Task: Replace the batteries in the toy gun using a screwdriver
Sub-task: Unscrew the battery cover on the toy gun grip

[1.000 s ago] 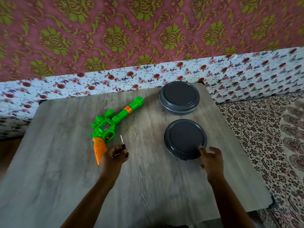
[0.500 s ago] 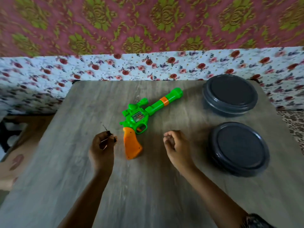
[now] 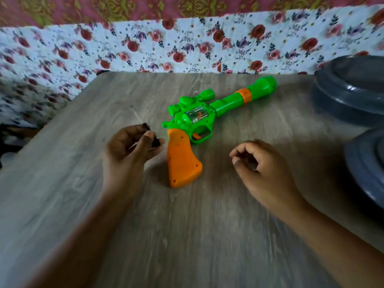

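Gun: toy gun (image 3: 193,121) lies flat on the table (image 3: 197,235), between the hands and just beyond them.
Axis: orange grip near, green barrel running far-right.
Left hand (image 3: 128,151): fingers curled round the screwdriver (image 3: 143,132), thin shaft pointing far-left, just left of the grip.
Right hand (image 3: 261,163): loosely curled, holding nothing, right of the grip.
Nearer: the left hand, by my reading.
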`<state>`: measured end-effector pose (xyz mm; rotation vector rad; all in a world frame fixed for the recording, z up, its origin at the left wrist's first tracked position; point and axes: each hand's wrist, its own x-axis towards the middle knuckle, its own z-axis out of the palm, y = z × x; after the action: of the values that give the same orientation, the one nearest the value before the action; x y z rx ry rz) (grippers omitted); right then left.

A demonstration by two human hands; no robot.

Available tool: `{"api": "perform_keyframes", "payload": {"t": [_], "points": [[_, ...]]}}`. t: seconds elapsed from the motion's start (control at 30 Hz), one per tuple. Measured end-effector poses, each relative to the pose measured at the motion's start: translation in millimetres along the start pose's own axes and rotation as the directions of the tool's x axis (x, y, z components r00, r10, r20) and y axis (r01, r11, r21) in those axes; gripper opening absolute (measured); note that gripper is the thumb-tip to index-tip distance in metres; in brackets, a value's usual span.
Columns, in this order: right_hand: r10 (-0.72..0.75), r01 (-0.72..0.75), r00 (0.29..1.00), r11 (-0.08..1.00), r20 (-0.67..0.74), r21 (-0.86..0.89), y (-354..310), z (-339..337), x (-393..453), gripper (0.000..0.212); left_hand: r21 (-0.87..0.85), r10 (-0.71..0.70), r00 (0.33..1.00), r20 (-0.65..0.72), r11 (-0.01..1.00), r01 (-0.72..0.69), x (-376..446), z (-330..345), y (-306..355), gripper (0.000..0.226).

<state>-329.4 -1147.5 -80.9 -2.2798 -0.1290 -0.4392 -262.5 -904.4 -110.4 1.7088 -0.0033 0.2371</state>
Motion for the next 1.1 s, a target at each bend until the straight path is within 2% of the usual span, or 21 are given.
{"api": "perform_keyframes", "payload": {"t": [0.03, 0.07, 0.17, 0.33, 0.43, 0.53, 0.6, 0.73, 0.93, 1.1], "points": [[-0.001, 0.001, 1.0, 1.0, 0.004, -0.005, 1, -1, 2, 0.005, -0.1, 0.028, 0.999, -0.044, 0.994, -0.032, -10, 8, 23, 0.009], [-0.008, 0.008, 1.0, 1.0, 0.0, -0.018, 0, -1, 0, 0.006, -0.143, 0.055, 0.998, -0.025, 0.988, -0.058, -22, 7, 41, 0.007], [-0.015, 0.015, 1.0, 0.999, 0.001, -0.051, -2, -1, -1, 0.003, -0.16, 0.184, 0.983, -0.016, 0.97, -0.184, -33, 10, 51, 0.016], [0.009, -0.01, 1.0, 0.997, -0.011, -0.078, -12, -3, -6, 0.004, -0.137, 0.18, 0.983, -0.047, 0.973, -0.185, -39, 7, 61, 0.021], [0.092, -0.094, 0.995, 0.994, -0.04, -0.057, -14, -1, -4, 0.003, -0.198, 0.182, 0.979, -0.089, 0.96, -0.197, -40, 2, 65, 0.022], [0.261, -0.256, 0.958, 0.965, -0.123, 0.052, -17, 4, 4, 0.008, -0.21, 0.187, 0.98, -0.069, 0.958, -0.197, -42, 0, 70, 0.022], [0.314, -0.304, 0.932, 0.949, -0.179, 0.084, -18, 9, 6, 0.011, -0.219, 0.191, 0.981, -0.039, 0.956, -0.195, -46, 1, 69, 0.02], [0.258, -0.248, 0.946, 0.966, -0.196, 0.074, -18, 13, 3, 0.011, -0.186, 0.254, 0.967, -0.003, 0.95, -0.25, -44, 5, 66, 0.017], [0.136, -0.122, 0.978, 0.988, -0.159, 0.093, -23, 11, -1, 0.011, -0.152, 0.263, 0.964, 0.029, 0.955, -0.256, -40, 14, 62, 0.017], [0.058, -0.036, 0.995, 0.968, -0.083, 0.248, -37, 17, -5, 0.016, -0.186, 0.316, 0.947, 0.054, 0.935, -0.302, -43, 21, 63, 0.022]]}}
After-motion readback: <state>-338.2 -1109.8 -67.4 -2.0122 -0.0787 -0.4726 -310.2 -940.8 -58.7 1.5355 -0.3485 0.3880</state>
